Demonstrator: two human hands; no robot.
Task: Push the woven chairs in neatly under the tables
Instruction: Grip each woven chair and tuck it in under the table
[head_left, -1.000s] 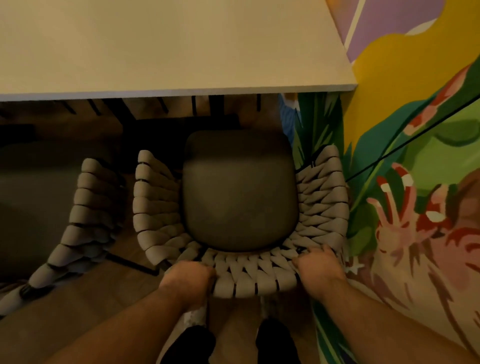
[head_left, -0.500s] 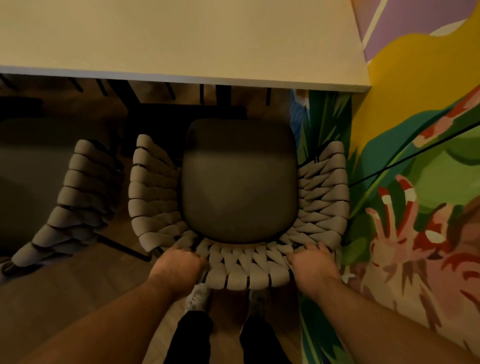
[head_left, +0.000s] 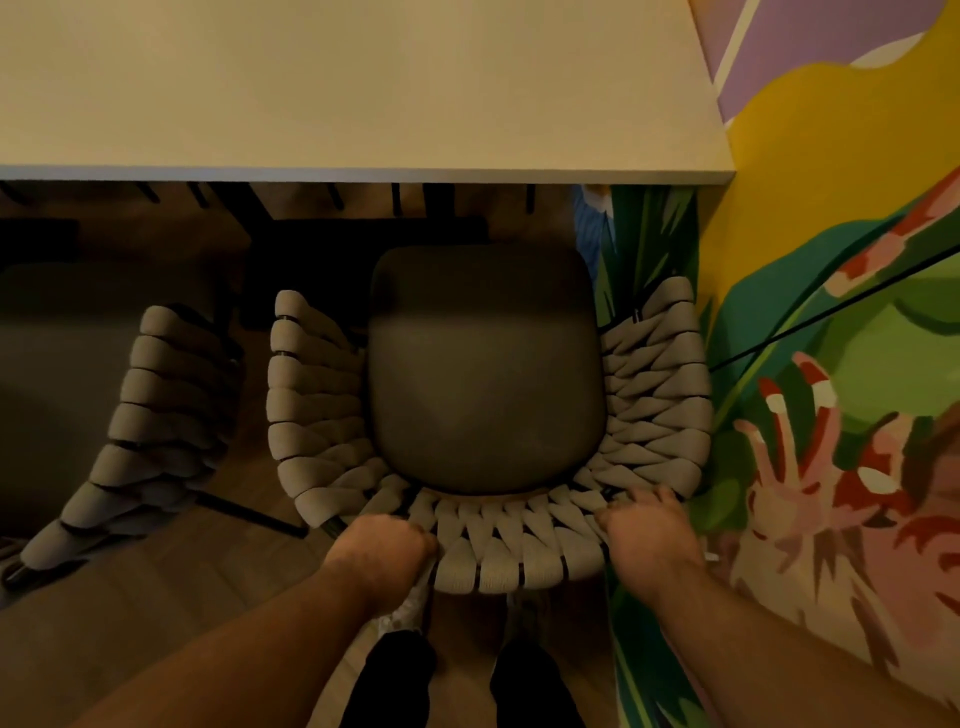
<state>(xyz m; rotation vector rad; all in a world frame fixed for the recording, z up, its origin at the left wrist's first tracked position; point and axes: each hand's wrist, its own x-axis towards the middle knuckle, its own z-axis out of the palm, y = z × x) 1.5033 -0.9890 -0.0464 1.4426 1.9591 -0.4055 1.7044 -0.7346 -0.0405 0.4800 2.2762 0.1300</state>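
Between your hands: the woven chair stands with its back rim nearest you; its seat cushion shows whole on your side of the table edge, so you probably have more pushing to do
Left hand: your left hand is curled tight over the left end of the back rim, knuckles up, gripping the weave
Right hand: your right hand wraps the right end of the same rim, fingers bent over the strands
Beyond your hands: the table overhangs ahead; dark legs show beneath it
Off your right hand: the painted wall runs just beside the chair's arm; judge it a scrape risk
Off your left hand: a second chair stands near, apart from yours
Handling: likely fairly light, with a stiff frame under soft cord; the cord gives, so hold the rim's frame at both ends and push evenly
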